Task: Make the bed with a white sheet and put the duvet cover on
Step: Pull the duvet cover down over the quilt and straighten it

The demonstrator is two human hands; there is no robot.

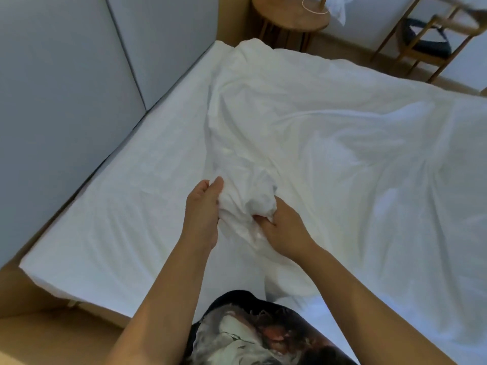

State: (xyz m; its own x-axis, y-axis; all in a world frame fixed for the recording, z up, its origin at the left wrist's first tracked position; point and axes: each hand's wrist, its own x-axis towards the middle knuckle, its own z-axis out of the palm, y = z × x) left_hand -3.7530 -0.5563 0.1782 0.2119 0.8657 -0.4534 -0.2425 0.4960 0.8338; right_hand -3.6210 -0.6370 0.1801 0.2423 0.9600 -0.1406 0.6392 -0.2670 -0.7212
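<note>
A white sheet (126,206) covers the mattress along the left side, up to the headboard. Over it lies a white duvet cover (329,133), wrinkled, spreading from the far corner across the right of the bed. Near the front edge a corner of the duvet cover is bunched up into a wad. My left hand (203,206) grips the left side of that wad, thumb on top. My right hand (282,225) grips its right side with curled fingers dug into the cloth. Whether a duvet is inside the cover is hidden.
A grey padded headboard (66,75) runs along the left. A round wooden side table (290,19) stands beyond the far corner, and a wooden chair (432,40) with a dark bag stands at the back right. The wooden bed frame (52,325) shows at the lower left.
</note>
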